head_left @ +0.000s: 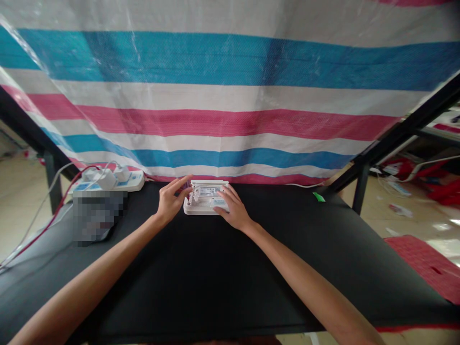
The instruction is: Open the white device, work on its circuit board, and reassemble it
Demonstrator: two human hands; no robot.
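Observation:
A white plastic electronic device (pixel 203 206) lies near the far edge of the black table, with a printed label in a recess and small vent holes below it. A raised white strip runs along its far edge. My left hand (pixel 171 199) is at the device's left side, fingers stretched toward its upper left corner and thumb apart from them. Whether those fingertips touch it or something small beside it, I cannot tell. My right hand (pixel 233 207) rests on the device's right part with fingers spread, covering some of the label.
A white power strip (pixel 135 182) with plugs and cables stands at the back left. In front of it lies a dark, pixelated flat object (pixel 115 211). A green scrap (pixel 318 197) is at the back right. Striped sheeting (pixel 230 96) hangs behind the table (pixel 201 287).

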